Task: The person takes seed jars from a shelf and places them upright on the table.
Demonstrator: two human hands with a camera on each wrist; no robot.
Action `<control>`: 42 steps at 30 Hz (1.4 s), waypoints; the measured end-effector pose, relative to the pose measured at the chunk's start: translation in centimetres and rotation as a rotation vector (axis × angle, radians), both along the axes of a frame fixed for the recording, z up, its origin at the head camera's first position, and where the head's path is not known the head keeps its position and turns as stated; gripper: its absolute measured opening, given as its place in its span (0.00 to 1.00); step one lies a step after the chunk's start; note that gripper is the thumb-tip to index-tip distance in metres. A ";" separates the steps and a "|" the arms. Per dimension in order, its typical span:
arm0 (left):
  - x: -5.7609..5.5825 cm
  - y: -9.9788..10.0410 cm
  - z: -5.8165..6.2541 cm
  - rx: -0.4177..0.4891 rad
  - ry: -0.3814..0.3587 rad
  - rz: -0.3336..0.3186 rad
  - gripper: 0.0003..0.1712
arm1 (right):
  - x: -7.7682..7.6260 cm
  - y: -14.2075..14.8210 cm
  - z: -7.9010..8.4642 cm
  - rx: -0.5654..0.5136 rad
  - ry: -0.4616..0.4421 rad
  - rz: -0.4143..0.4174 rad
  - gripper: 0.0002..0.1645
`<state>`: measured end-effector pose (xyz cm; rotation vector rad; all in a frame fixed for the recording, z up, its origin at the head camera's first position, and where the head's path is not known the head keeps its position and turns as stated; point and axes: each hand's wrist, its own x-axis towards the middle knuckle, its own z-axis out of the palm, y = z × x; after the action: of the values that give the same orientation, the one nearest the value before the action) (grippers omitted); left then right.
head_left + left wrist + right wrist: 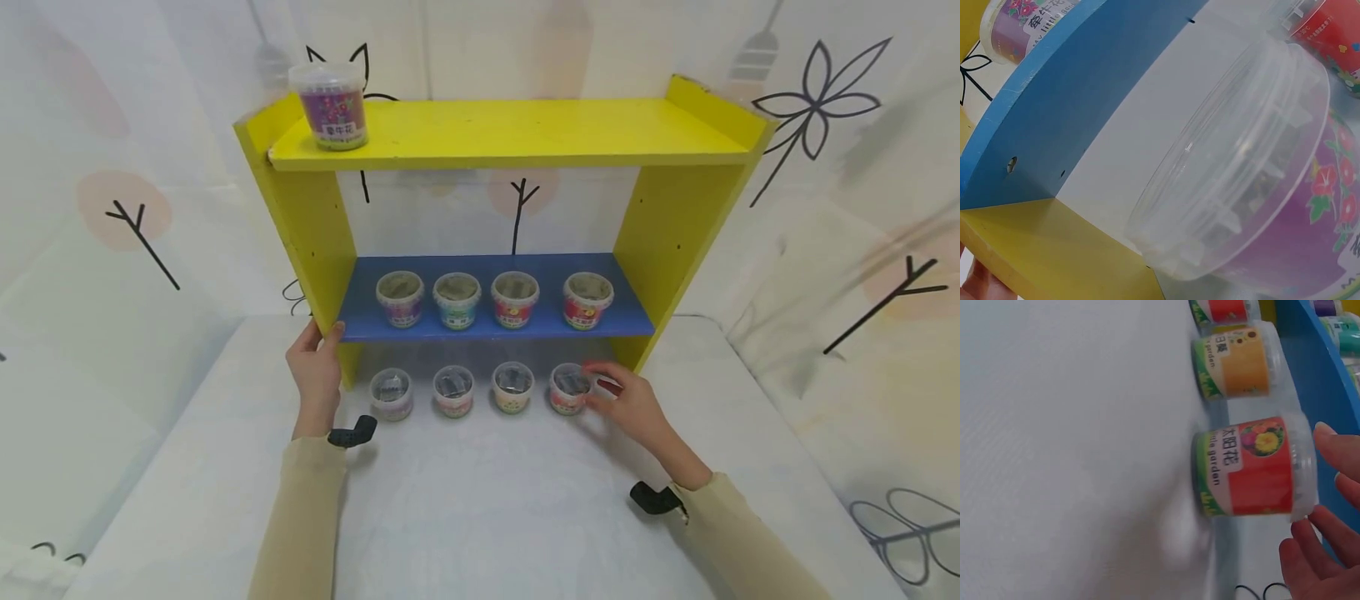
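Note:
My left hand grips the left side of a small yellow shelf unit, thumb at the front end of its blue board. In the left wrist view a few of its fingers show behind the yellow panel. My right hand is at the rightmost cup on the table, a red lidded cup with a flower label. Its fingers are spread around the clear lid, fingertips right at the rim. To that cup's left stand an orange cup, a pinkish-red cup and a purple cup.
On the blue board stand a purple cup, a teal cup and two red cups, one left and one right. Another purple cup sits on the top yellow board's left end. A patterned white cloth covers table and walls.

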<state>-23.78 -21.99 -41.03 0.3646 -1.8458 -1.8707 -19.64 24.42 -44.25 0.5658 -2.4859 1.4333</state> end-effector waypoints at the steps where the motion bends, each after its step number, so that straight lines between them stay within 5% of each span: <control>1: 0.0 0.0 0.0 0.000 0.000 -0.001 0.25 | 0.0 0.0 0.2 -0.001 0.012 0.000 0.27; 22: 0.1 -0.1 -0.2 0.001 0.009 -0.005 0.25 | 1.0 -2.8 6.8 0.079 0.145 0.073 0.21; 26: 0.1 0.0 -0.2 0.006 0.010 -0.008 0.25 | 1.9 -4.2 9.3 0.058 0.217 0.098 0.20; 42: -0.1 0.0 -0.3 0.008 0.015 -0.003 0.25 | -0.4 -7.5 15.0 0.008 0.414 0.192 0.23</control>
<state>-23.90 -22.02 -41.28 0.3497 -1.8306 -1.8784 -20.08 16.97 -29.21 1.0121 -2.1561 1.2151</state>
